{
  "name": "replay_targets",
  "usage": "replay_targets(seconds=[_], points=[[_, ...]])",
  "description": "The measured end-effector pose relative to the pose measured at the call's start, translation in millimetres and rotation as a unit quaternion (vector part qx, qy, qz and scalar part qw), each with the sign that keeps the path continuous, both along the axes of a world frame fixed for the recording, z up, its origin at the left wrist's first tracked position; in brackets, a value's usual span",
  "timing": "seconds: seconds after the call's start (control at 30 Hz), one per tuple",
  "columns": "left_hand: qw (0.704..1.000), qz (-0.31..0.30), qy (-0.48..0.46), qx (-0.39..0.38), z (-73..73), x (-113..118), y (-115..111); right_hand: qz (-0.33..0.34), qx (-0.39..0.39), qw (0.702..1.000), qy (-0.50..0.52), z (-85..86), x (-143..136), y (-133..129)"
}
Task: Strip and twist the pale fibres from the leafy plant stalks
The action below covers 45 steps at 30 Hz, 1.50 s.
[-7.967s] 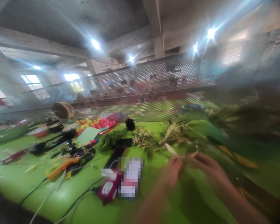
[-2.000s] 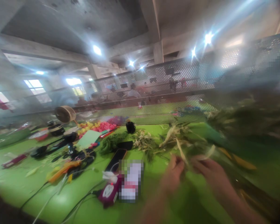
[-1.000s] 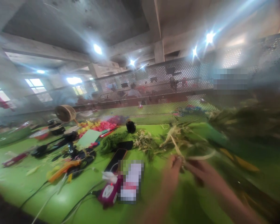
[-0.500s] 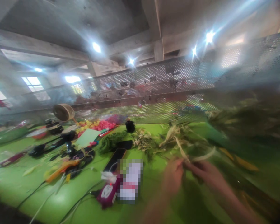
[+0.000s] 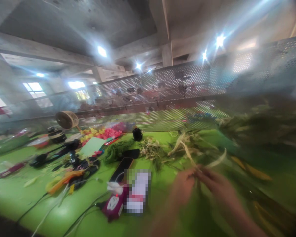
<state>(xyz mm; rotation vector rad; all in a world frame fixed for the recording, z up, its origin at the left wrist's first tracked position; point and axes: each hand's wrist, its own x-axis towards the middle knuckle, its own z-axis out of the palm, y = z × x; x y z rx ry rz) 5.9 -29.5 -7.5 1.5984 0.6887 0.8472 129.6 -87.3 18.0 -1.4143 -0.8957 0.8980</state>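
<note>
My left hand (image 5: 184, 184) and my right hand (image 5: 213, 179) meet over the right half of the green table (image 5: 160, 210). The fingers of both are closed on a pale dry leaf strip (image 5: 188, 153), whose long ends stick up and out from between them. A second pale curved end (image 5: 218, 160) rises to the right of my right hand. Beyond the hands lies a loose pile of dry leafy stems (image 5: 180, 144). Blur hides the fingertips in part.
Left of my hands lie a blurred-out pale object (image 5: 138, 192), a purple power block (image 5: 114, 204) with cables, and a dark phone (image 5: 120, 168). An orange glue gun (image 5: 65, 181) lies farther left. Dark greenery (image 5: 268, 125) stands at right; a perforated metal screen (image 5: 162, 89) runs behind.
Both hands stay together on the strip; the right hand has shifted slightly up and left. The pale curved end on the right now stands a little higher.
</note>
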Motion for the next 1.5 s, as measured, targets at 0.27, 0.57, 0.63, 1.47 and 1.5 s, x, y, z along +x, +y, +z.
replay_targets(seconds=[0.27,0.57,0.63,1.47,1.5], points=[[0.999,-0.012,-0.012,-0.027,-1.9,6,-4,-0.027,-0.005,0.999,0.039,0.5,3,-2],[0.996,-0.032,0.012,-0.082,-20.4,-3,17,0.102,0.011,0.989,-0.105,-9.2,17,11],[0.994,-0.037,-0.013,-0.097,-19.1,-4,17,0.123,0.018,0.987,-0.105,-11.3,20,13],[0.961,0.070,-0.137,-0.231,2.8,1,2,0.072,-0.011,0.987,-0.144,-9.5,27,16],[0.962,0.066,-0.133,-0.228,3.1,0,2,0.068,-0.011,0.986,-0.152,-8.5,27,15]])
